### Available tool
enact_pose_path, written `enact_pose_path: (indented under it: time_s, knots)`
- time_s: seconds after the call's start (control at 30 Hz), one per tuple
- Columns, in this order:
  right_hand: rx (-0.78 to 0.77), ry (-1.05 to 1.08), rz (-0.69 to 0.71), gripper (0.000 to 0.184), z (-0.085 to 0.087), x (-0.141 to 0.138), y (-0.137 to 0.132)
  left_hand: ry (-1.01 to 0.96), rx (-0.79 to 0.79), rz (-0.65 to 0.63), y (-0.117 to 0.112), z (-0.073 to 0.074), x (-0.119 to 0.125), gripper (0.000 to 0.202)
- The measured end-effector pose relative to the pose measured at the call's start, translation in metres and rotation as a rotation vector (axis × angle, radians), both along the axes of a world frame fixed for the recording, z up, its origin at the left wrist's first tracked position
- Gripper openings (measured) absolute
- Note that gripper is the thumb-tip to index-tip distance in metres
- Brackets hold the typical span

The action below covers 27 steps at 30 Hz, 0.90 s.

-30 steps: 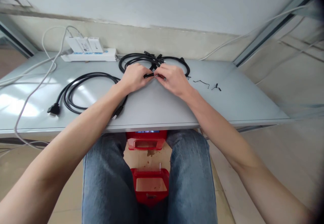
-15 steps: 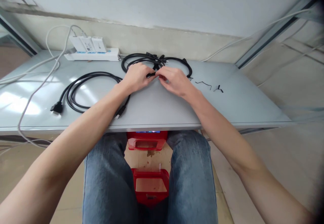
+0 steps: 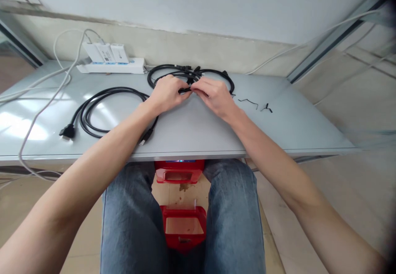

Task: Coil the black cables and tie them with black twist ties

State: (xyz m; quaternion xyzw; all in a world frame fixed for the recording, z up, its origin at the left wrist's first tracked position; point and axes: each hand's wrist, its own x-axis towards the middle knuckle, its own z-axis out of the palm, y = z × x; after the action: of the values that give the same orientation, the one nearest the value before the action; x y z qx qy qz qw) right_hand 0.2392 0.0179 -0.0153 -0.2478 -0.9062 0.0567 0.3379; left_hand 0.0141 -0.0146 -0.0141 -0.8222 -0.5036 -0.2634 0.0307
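A coiled black cable lies at the back middle of the grey table. My left hand and my right hand meet over its near side, fingers curled and pinched on a short black part of the cable between them. Whether a tie sits in the pinch is hidden by my fingers. A second black cable lies loosely coiled to the left, its plug near the front edge and its other end under my left forearm.
A white power strip with white adapters stands at the back left, white cords trailing off the table's left. Two small black twist ties lie right of my hands. Red bins sit on the floor between my knees.
My hands have stayed at the same spot on the coil; the right fingers shifted slightly closer to the left hand. The view drifted a little.
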Motion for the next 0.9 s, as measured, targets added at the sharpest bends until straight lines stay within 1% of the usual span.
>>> enact_pose_path:
  time_s: [0.17,0.33,0.43,0.57,0.7,0.9]
  knots:
    - [-0.013,0.019,-0.009,0.029,-0.001,0.001,0.003,0.005,-0.036,0.018,-0.002,0.002,0.001,0.037]
    - [0.001,0.024,0.013,0.026,-0.002,0.002,0.008,-0.015,0.004,-0.015,0.002,-0.003,-0.001,0.038]
    - [0.002,0.038,0.017,0.026,-0.002,0.002,0.01,-0.015,0.0,-0.013,0.004,-0.004,-0.002,0.039]
    - [-0.015,0.049,0.02,0.029,-0.001,0.0,0.011,-0.007,-0.011,-0.006,0.004,-0.003,-0.001,0.041]
    - [-0.005,0.052,0.027,0.037,-0.001,-0.001,0.01,0.004,0.0,-0.023,0.003,-0.002,-0.002,0.041]
    - [-0.031,0.029,-0.028,0.043,0.0,-0.002,0.003,0.022,-0.005,-0.025,0.002,-0.002,-0.002,0.04]
